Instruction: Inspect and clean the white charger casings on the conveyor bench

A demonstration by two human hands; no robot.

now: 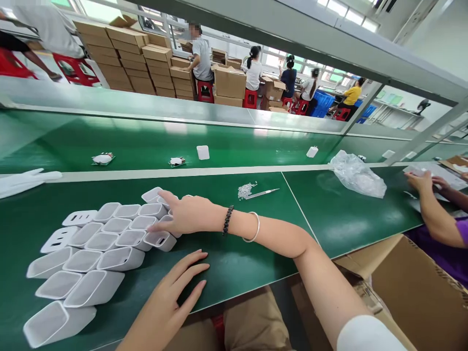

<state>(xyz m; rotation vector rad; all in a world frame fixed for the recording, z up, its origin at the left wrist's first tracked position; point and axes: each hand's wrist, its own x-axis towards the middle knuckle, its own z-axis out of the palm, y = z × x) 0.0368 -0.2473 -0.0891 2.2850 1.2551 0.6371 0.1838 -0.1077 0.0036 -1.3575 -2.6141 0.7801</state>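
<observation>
My right hand (193, 214) reaches across to the right-hand end of a cluster of white plastic housings (120, 226). Its index finger and thumb are spread over the end ones and appear to touch their rims; the other fingers are partly hidden. Most housings show open hollow ends, while two at the left show slotted faces (60, 239). Near the front table edge my left hand (175, 292) rests open, fingers apart, holding nothing. Beyond my right forearm are a pile of small clear pieces (245, 190) and a pair of tweezers (262, 193).
A white glove (29, 182) lies far left; a crumpled plastic bag (357, 173) is at the right. Small parts (103, 158) sit on the green strip behind. A co-worker's hands (426, 183) work at far right, above an open cardboard box (409, 287).
</observation>
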